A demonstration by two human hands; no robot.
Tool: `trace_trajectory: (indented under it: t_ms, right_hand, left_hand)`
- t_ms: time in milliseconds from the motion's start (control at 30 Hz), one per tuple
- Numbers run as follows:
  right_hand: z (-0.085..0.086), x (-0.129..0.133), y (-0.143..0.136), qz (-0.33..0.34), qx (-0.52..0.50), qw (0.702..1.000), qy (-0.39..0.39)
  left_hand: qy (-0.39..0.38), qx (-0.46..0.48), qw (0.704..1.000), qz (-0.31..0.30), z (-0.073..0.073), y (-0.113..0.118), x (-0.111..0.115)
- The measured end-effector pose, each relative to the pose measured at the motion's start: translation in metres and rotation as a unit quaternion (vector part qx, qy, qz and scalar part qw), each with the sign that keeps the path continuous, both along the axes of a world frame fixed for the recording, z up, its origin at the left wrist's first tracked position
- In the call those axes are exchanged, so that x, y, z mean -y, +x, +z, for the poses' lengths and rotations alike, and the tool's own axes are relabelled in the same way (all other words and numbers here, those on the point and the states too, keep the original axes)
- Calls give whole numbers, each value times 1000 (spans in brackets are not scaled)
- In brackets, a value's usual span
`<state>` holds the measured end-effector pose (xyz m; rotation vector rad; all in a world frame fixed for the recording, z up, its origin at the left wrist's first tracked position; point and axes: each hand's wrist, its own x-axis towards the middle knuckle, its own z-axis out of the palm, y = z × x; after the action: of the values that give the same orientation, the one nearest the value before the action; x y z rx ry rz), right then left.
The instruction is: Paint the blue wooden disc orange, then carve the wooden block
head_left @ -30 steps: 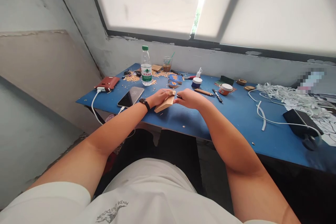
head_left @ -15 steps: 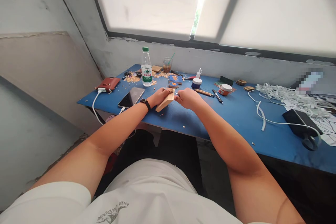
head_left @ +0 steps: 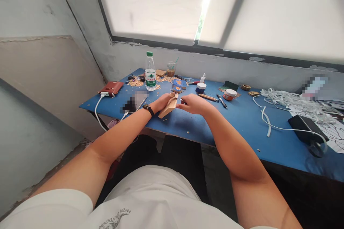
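Observation:
My left hand (head_left: 164,101), with a dark watch on the wrist, is closed around a pale wood block (head_left: 168,108) over the front part of the table. The block is tilted, its near end pointing toward me. Just right of it, my right hand (head_left: 195,103) grips a small carving knife (head_left: 183,101), mostly hidden in the fingers. Its metal tip is beside the upper end of the block; whether it touches the wood I cannot tell. The right thumb stretches toward the block's right side. Behind the hands lies a blue painted piece with an orange pattern (head_left: 177,88).
On the blue table (head_left: 236,128) stand a water bottle (head_left: 151,73), a plastic cup (head_left: 171,68) and paint jars (head_left: 230,94). Wood shavings (head_left: 135,83) are scattered at the back left. A phone (head_left: 138,100), a brown case (head_left: 111,88) and a black power adapter (head_left: 307,128) with cables lie around.
My right hand has drawn slightly away from the block, and its thumb is now extended. The block has turned a little in my left hand. The view has shifted slightly.

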<state>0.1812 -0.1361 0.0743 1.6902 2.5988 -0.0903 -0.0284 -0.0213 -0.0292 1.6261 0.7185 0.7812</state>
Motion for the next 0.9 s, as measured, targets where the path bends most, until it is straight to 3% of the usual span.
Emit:
trace_trajectory:
  t_ms: [200,367,600,900]
  right_hand:
    - [-3,3,-5,37,14,999,19]
    - [-1,4,-8,-12,54,998,23]
    - [-3,1,-8,-47,36,998,23]
    - [1,7,-15,-109,42,993,22]
  left_hand:
    - [-29,27,999,9,-2,-5,-1]
    - [7,12,1000,-8,2,-8,5]
    - [37,-25,999,7,5,-9,8]
    - [11,-50,998,39,2,-9,0]
